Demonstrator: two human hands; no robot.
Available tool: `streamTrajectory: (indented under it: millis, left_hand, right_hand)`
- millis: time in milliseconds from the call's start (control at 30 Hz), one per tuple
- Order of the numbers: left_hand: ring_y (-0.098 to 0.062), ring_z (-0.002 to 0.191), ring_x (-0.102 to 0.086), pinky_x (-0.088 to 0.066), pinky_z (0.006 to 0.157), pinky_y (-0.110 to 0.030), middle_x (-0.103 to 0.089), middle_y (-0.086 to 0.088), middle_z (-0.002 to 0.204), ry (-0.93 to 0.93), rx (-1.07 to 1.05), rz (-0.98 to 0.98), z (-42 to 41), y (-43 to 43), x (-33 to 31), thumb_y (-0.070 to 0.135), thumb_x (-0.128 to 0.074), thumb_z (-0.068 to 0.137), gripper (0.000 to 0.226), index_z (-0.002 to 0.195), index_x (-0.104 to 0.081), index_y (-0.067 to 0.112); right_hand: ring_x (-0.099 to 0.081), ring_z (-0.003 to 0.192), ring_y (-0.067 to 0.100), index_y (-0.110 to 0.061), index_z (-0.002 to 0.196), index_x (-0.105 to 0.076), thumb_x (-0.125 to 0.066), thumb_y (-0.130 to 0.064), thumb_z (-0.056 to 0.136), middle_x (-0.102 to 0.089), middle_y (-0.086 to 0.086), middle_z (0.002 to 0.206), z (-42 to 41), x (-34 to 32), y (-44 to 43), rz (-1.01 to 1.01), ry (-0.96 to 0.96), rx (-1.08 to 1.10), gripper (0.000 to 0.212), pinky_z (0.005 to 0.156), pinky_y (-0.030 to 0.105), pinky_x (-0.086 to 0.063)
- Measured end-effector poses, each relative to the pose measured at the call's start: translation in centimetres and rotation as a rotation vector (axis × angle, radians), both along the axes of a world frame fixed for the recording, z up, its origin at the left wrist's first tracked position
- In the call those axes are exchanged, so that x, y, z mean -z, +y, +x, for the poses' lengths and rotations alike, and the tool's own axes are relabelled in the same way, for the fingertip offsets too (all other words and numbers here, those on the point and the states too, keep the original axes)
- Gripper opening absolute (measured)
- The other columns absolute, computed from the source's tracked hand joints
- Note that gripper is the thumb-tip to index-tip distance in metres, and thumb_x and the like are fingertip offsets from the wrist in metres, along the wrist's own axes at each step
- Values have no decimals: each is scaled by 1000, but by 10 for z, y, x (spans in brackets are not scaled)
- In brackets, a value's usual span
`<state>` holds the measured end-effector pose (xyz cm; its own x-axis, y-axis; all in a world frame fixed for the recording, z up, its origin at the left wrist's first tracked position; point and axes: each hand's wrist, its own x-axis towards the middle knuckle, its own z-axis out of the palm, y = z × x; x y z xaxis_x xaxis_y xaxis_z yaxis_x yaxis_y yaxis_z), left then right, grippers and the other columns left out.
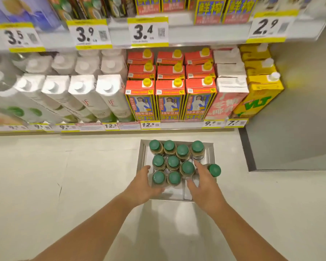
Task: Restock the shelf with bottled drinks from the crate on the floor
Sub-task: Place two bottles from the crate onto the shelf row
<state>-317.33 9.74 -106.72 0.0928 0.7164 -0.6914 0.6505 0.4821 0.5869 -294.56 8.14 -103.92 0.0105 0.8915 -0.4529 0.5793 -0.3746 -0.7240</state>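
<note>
A white crate (209,153) stands on the floor in front of the shelf, holding several bottles with green caps (173,162). My left hand (143,185) is at the crate's near left corner, fingers apart, beside the front-left bottle (159,178). My right hand (203,187) reaches over the crate's right side with fingers spread. One green-capped bottle (214,170) leans at the crate's right edge, just past my right fingers; I cannot tell whether they touch it. The shelf (177,127) above carries rows of cartons.
The bottom shelf holds silver cartons (109,97), red cartons with yellow caps (169,95), a pink carton (228,98) and yellow cartons (260,95). Price tags line the shelf edges. A grey wall panel (290,129) stands at the right. Pale floor lies around the crate.
</note>
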Motion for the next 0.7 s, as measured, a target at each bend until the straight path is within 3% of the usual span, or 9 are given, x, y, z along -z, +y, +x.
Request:
streamTrajectory:
  millis: [100,167,333,467,633,700]
  left_hand:
    - [-21,131,-47,-43,99,-28,-47,3,137,4,78,3,0,4,23,27,-89,69,96,147,-35,13]
    - [-16,114,-58,-47,89,-25,-57,10,118,-7,98,25,3,7,35,20,-89,66,76,130,-48,20]
    - [5,82,-58,-40,62,-8,-61,20,95,5,-11,88,10,10,57,25,-89,67,58,109,-50,30]
    - [6,81,-60,-41,61,-9,-66,19,92,-6,-88,150,11,10,66,35,-90,67,52,106,-57,27]
    - [-3,85,-68,-51,70,-10,-72,12,93,-113,-151,174,6,7,57,21,-88,71,40,104,-66,22]
    - [5,80,-66,-49,70,-6,-73,13,89,-148,-150,191,3,4,45,16,-88,70,38,103,-69,21]
  right_hand:
    - [-50,116,5,-26,140,-43,-64,-10,91,-53,-15,122,-6,21,1,-4,10,37,55,103,26,-40]
    - [-48,121,5,-29,145,-37,-65,-6,90,-51,-16,124,-9,33,6,-59,62,58,66,103,24,-37]
    - [-60,112,4,-25,137,-49,-72,3,80,-64,-10,122,-16,59,18,10,94,165,67,99,25,-45]
    - [-62,95,-12,-36,111,-61,-73,4,78,-70,-16,104,-20,69,19,61,128,235,53,83,14,-48]
    - [-67,91,2,-29,105,-68,-78,0,71,-74,-13,95,-16,66,13,103,109,260,46,80,26,-53]
    - [-67,88,-1,-30,103,-67,-79,1,68,-73,-13,92,-15,58,12,96,109,277,48,81,27,-54]
